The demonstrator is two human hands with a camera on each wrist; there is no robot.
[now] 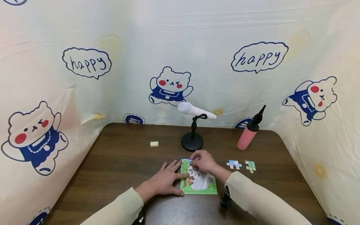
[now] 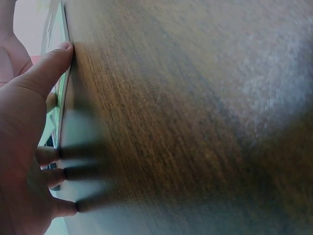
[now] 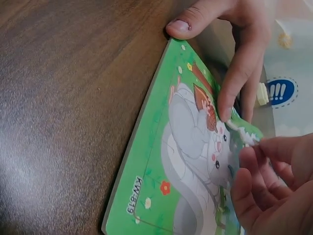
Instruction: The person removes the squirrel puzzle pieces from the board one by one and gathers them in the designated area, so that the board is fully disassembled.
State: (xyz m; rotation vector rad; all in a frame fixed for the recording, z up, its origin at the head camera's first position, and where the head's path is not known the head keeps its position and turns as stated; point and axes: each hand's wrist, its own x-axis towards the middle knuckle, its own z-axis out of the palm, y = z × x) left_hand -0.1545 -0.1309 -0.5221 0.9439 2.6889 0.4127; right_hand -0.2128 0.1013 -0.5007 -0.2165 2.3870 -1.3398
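The left hand (image 1: 166,181), grip spread and holding nothing, touches the squirrel jigsaw (image 1: 202,185) on the counter (image 1: 121,156); the right hand (image 1: 205,162) has its grip narrowed, pinching a puzzle piece (image 3: 248,134) at the jigsaw's far part.

Microphone (image 1: 197,111) behind the puzzle (image 1: 206,188), loose pieces (image 1: 234,164) to the puzzle's right

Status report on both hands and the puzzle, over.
Left hand spread, touching the puzzle. Right hand pinching a piece at its far side. Two loose pieces off right, nothing visibly in the way.
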